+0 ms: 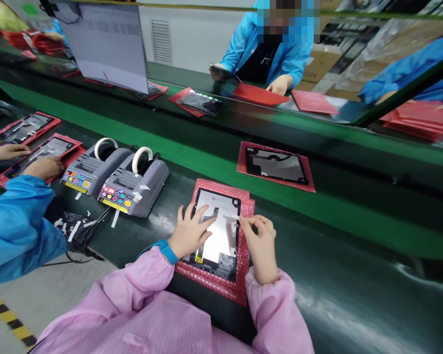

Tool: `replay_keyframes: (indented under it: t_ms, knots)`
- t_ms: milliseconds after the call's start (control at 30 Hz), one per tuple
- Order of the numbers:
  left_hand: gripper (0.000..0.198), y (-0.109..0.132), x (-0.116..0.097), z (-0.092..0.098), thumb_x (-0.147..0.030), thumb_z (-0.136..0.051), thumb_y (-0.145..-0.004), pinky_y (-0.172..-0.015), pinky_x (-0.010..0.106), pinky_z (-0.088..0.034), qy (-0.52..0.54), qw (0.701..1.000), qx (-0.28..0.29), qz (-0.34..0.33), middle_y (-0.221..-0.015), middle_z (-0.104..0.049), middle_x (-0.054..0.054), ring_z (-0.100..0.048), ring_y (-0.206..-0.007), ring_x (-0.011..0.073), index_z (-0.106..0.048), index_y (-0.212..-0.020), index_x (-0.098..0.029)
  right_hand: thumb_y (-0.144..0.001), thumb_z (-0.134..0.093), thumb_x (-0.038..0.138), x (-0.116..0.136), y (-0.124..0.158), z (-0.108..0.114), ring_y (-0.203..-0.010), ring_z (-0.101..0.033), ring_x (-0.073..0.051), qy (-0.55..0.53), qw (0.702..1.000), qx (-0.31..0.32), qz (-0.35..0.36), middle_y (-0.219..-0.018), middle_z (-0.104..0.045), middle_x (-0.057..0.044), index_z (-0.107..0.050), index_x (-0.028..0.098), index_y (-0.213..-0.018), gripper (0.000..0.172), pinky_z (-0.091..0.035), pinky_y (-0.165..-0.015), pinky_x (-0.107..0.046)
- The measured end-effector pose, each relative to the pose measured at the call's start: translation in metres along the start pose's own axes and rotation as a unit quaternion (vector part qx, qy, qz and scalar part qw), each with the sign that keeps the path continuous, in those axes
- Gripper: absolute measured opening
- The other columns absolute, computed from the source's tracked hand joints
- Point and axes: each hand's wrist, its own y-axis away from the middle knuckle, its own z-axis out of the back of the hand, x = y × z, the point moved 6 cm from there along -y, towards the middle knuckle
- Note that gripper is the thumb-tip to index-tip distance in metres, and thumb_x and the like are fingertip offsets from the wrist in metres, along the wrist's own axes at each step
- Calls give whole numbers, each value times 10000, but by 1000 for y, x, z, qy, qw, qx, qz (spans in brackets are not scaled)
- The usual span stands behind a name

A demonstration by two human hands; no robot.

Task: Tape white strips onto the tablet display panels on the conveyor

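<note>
In front of me a tablet screen panel (pixel 221 241), silver-backed with a black frame, lies on red bubble-wrap bags (pixel 206 279). Over its left side my left hand (pixel 190 231) is spread, fingers apart, with a blue band at the wrist. At the panel's upper right edge my right hand (pixel 260 241) pinches thumb and forefinger together; whatever is between the fingertips is too small to make out. A yellow-edged label (pixel 199 257) shows near the panel's lower left corner.
Two grey tape dispensers (pixel 133 189) stand to the left, with tape scraps near them. Another panel on a red bag (pixel 276 164) lies on the green conveyor belt (pixel 192 157). At far left, a co-worker's hands (pixel 44 168) touch similar panels. Across the belt, a person in blue handles red bags.
</note>
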Motion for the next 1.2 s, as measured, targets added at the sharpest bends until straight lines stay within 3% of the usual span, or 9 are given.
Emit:
replay_keyframes:
  t_ms: [300,667,833,933,1033,1100,1200]
  knots:
    - [413,-1,-2,-10,-306,-549,-924,-1070,689,-232,-27,999,-15,18,-1446,-465,48,-306,-1329,380,-556,-1333,-364,-829,-545,573,15,6,-56,-1050,-429,-293,36,999,26,-1,-1081,-581,-85,-714,235,-764,384,-304,-898,-407]
    - [447,-2,-5,-9,-274,-468,-965,-1089,711,-171,-8,1000,1,-2,-1411,-552,25,-285,-1397,374,-469,-1406,-352,-846,-535,551,18,5,-63,-1080,-414,-329,102,995,21,2,-1115,-570,-94,-714,239,-786,364,-291,-890,-471]
    - [426,-6,-8,-11,-279,-446,-977,-1126,690,-114,-7,1000,6,-9,-1388,-575,27,-395,-1315,341,-474,-1400,-326,-804,-587,604,16,-3,-57,-1080,-400,-367,176,983,46,-12,-1104,-513,-144,-685,220,-802,397,-308,-874,-519]
    - [427,-10,-8,-15,-309,-449,-979,-1140,648,-151,-6,1000,0,-1,-1348,-597,42,-427,-1268,320,-470,-1405,-293,-815,-583,605,0,-24,-38,-1083,-408,-368,203,979,20,-29,-1153,-482,-167,-664,202,-836,412,-321,-866,-504]
    - [441,-13,-7,-21,-328,-471,-972,-1129,624,-197,-9,1000,-4,3,-1319,-607,48,-418,-1270,321,-466,-1410,-283,-913,-486,483,-11,-62,-16,-1053,-454,-329,248,968,-17,22,-1148,-524,-155,-640,200,-964,327,-331,-842,-448]
    - [438,-15,-7,-24,-338,-479,-969,-1112,621,-220,-15,1000,-5,3,-1314,-608,48,-415,-1269,323,-474,-1403,-280,-944,-439,359,-11,-94,-11,-1026,-482,-305,324,941,-24,96,-1126,-566,-148,-604,187,-1085,277,-324,-833,-419]
    - [427,-15,-7,-26,-362,-463,-976,-1092,610,-243,-24,1000,-8,4,-1317,-607,44,-416,-1265,316,-481,-1396,-286,-943,-389,205,-2,-145,-22,-1041,-505,-297,449,872,12,196,-1164,-590,-180,-541,138,-1232,332,-317,-832,-400]
